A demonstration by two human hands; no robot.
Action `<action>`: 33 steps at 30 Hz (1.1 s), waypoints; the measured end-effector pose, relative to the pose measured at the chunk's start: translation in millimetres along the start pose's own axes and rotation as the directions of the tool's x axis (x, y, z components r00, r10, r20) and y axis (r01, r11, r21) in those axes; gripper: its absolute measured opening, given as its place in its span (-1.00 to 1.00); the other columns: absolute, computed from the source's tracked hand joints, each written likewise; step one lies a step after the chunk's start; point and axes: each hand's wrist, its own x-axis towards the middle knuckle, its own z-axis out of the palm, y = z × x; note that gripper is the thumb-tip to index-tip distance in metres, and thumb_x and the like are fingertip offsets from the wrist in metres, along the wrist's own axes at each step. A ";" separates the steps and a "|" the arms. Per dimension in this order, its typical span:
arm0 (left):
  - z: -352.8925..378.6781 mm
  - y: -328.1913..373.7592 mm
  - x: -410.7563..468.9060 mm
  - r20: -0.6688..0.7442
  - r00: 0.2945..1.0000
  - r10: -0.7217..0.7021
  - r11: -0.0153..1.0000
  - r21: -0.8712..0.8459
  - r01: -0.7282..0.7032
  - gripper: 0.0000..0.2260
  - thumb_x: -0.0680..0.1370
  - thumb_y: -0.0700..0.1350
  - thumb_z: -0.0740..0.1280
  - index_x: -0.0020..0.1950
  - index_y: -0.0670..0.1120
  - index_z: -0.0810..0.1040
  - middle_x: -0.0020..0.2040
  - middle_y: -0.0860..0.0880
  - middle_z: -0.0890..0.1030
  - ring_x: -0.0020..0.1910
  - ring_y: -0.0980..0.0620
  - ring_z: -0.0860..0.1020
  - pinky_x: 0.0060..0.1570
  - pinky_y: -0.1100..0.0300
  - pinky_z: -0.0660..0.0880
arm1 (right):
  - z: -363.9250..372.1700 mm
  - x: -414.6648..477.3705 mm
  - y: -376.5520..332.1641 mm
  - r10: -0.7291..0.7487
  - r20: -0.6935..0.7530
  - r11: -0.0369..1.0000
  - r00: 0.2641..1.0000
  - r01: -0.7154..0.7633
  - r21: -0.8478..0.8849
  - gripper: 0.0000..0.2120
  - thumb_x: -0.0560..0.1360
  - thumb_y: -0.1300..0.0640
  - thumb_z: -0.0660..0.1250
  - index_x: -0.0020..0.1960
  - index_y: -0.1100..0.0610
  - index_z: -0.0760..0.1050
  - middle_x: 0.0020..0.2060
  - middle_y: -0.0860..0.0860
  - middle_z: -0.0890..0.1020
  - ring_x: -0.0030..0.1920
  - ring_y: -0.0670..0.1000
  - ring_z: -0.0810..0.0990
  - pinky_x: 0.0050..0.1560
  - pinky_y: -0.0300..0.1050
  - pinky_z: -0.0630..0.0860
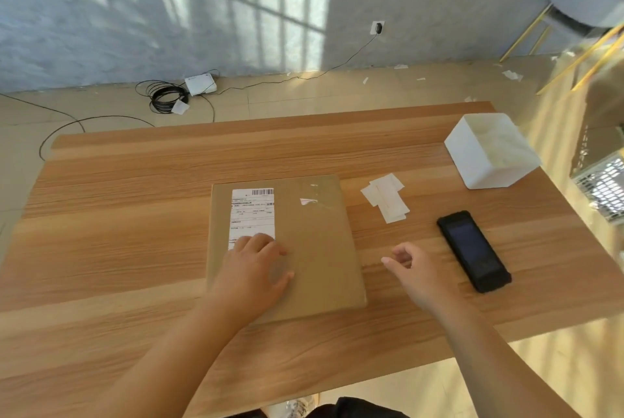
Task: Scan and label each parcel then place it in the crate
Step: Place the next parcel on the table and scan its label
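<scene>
- Pressing with flat fingers, the left hand (256,265) bears on the near end of the label (252,211), likely smoothing it onto the parcel (314,248), which lies flat mid-table (118,215).
- Right hand (413,269) hovers just right of the parcel, fingers loosely curled and holding nothing, probably free for the next reach.
- Slips (386,201) lie beside the parcel's far right corner, handy for labelling.
- Scanner (472,250) lies face up near the right hand, unheld.
- Crate (604,188) shows past the table's right edge; the parcel is not yet in it.
</scene>
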 end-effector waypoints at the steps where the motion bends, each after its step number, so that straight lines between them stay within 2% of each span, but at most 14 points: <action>1: 4.5 8.2 10.8 0.025 0.999 0.025 1.000 0.011 -0.026 -0.71 0.38 0.05 0.42 0.04 -0.04 0.61 0.02 0.01 0.57 0.04 -0.14 0.50 -0.01 -0.01 0.48 | -6.6 3.5 8.0 0.025 -0.033 0.999 0.999 -0.026 -0.026 -0.66 0.55 -0.12 0.28 0.25 0.01 0.46 0.01 -0.16 0.53 0.01 -0.11 0.52 -0.02 -0.13 0.50; 3: 13.6 23.6 30.8 0.049 0.995 0.086 0.995 0.040 -0.088 -0.67 0.38 0.00 0.46 0.10 -0.07 0.60 0.08 -0.03 0.57 0.07 -0.16 0.49 0.00 -0.05 0.50 | -20.4 12.2 25.5 0.086 -0.086 0.993 0.993 -0.092 -0.070 -0.63 0.56 -0.11 0.27 0.29 0.05 0.45 0.05 -0.11 0.55 0.02 -0.04 0.53 -0.03 -0.11 0.49; 5: 24.8 35.0 47.4 0.084 0.987 0.135 0.987 0.071 -0.141 -0.62 0.37 0.06 0.41 0.13 -0.07 0.60 0.12 -0.05 0.58 0.06 -0.20 0.52 -0.02 -0.09 0.54 | -33.1 23.3 44.8 0.133 -0.147 0.982 0.980 -0.150 -0.112 -0.56 0.55 -0.09 0.29 0.35 0.10 0.41 0.17 0.00 0.56 0.11 0.05 0.54 0.04 -0.04 0.52; 8: 38.7 50.3 65.8 0.162 0.975 0.149 0.977 0.129 -0.170 -0.56 0.39 0.19 0.25 0.15 -0.02 0.58 0.16 -0.01 0.57 0.09 -0.20 0.53 -0.04 -0.10 0.55 | -47.9 40.1 73.3 0.177 -0.217 0.958 0.960 -0.219 -0.188 -0.38 0.51 -0.12 0.33 0.45 0.13 0.24 0.35 0.10 0.40 0.33 0.15 0.38 0.23 0.12 0.45; 9: 42.2 54.4 68.9 0.172 0.974 0.147 0.970 0.169 -0.176 -0.58 0.39 0.19 0.27 0.12 -0.01 0.60 0.14 0.01 0.58 0.06 -0.19 0.54 -0.09 -0.08 0.55 | -51.5 44.7 81.4 0.193 -0.222 0.949 0.956 -0.239 -0.206 -0.31 0.50 -0.14 0.34 0.48 0.13 0.17 0.40 0.12 0.33 0.38 0.16 0.32 0.28 0.14 0.41; 12: 48.4 61.0 74.9 0.152 0.977 0.147 0.942 0.281 -0.185 -0.69 0.37 0.16 0.40 -0.01 0.00 0.62 -0.02 0.04 0.61 -0.13 -0.15 0.57 -0.28 0.02 0.53 | -58.8 58.0 101.1 0.231 -0.194 0.934 0.953 -0.273 -0.231 -0.07 0.42 -0.23 0.39 0.54 0.16 -0.02 0.48 0.16 0.19 0.46 0.20 0.18 0.39 0.16 0.29; 15: 49.4 63.5 78.6 0.138 0.980 0.143 0.926 0.332 -0.182 -0.64 0.41 0.22 0.17 -0.09 0.01 0.60 -0.12 0.06 0.59 -0.23 -0.11 0.56 -0.35 0.07 0.49 | -60.3 67.8 112.6 0.281 -0.129 0.917 0.951 -0.306 -0.256 0.13 0.35 -0.29 0.43 0.55 0.17 -0.21 0.53 0.17 0.02 0.52 0.22 0.02 0.48 0.16 0.13; 18: 52.5 64.9 78.2 0.128 0.979 0.162 0.919 0.341 -0.196 -0.60 0.42 0.23 0.10 -0.11 0.00 0.59 -0.13 0.04 0.58 -0.24 -0.12 0.55 -0.31 0.07 0.50 | -57.9 73.6 117.0 0.330 -0.077 0.910 0.941 -0.339 -0.239 0.21 0.34 -0.30 0.43 0.54 0.18 -0.34 0.55 0.16 -0.06 0.53 0.23 -0.02 0.50 0.19 0.07; 20: 53.2 65.5 76.2 0.109 0.979 0.173 0.910 0.361 -0.201 -0.60 0.43 0.22 0.10 -0.10 -0.01 0.60 -0.11 0.03 0.59 -0.23 -0.12 0.54 -0.29 0.05 0.50 | -55.1 76.2 119.5 0.342 -0.093 0.899 0.935 -0.355 -0.256 0.19 0.34 -0.29 0.43 0.54 0.19 -0.31 0.54 0.18 -0.01 0.52 0.24 0.05 0.47 0.21 0.14; 24: 55.8 62.7 75.6 0.115 0.980 0.164 0.925 0.326 -0.193 -0.58 0.44 0.22 0.10 -0.06 -0.03 0.61 -0.05 0.01 0.60 -0.19 -0.14 0.55 -0.21 0.03 0.56 | -51.7 74.5 114.1 0.368 -0.118 0.897 0.922 -0.385 -0.218 0.10 0.33 -0.27 0.46 0.54 0.22 -0.10 0.48 0.20 0.16 0.43 0.22 0.24 0.35 0.13 0.35; 26: 54.1 60.4 76.4 0.129 0.978 0.162 0.943 0.270 -0.192 -0.60 0.45 0.20 0.17 -0.01 -0.04 0.63 0.00 0.01 0.61 -0.14 -0.15 0.55 -0.12 0.02 0.56 | -48.7 71.1 108.3 0.395 -0.091 0.908 0.914 -0.403 -0.112 0.06 0.28 -0.22 0.52 0.51 0.23 0.04 0.44 0.19 0.26 0.39 0.21 0.32 0.31 0.09 0.39; 29: 46.8 55.9 72.2 0.086 0.989 0.124 0.987 0.090 -0.131 -0.77 0.44 0.04 0.42 0.00 -0.05 0.64 0.07 0.02 0.60 -0.01 -0.15 0.55 -0.01 0.03 0.51 | -40.9 62.0 95.8 0.427 -0.075 0.903 0.901 -0.422 0.074 -0.03 0.17 -0.16 0.60 0.39 0.21 0.23 0.27 0.13 0.46 0.23 0.18 0.47 0.23 0.12 0.45; 31: 40.4 53.6 65.5 0.054 0.992 0.111 0.994 -0.013 -0.111 -0.82 0.45 0.00 0.43 -0.01 -0.04 0.63 0.02 0.04 0.60 -0.02 -0.12 0.55 -0.05 0.09 0.48 | -35.7 52.5 81.7 0.423 -0.049 0.893 0.905 -0.407 0.193 -0.09 0.17 -0.11 0.62 0.34 0.20 0.26 0.18 0.10 0.49 0.12 0.14 0.50 0.15 0.10 0.51; 33: 33.3 49.3 55.4 0.032 0.993 0.116 0.992 -0.054 -0.114 -0.80 0.46 0.05 0.37 -0.03 -0.03 0.62 -0.03 0.06 0.59 -0.08 -0.08 0.56 -0.11 0.14 0.47 | -30.5 42.5 64.7 0.384 -0.055 0.883 0.922 -0.349 0.314 -0.13 0.19 -0.04 0.63 0.32 0.19 0.25 0.14 0.06 0.47 0.04 0.09 0.47 0.01 0.03 0.52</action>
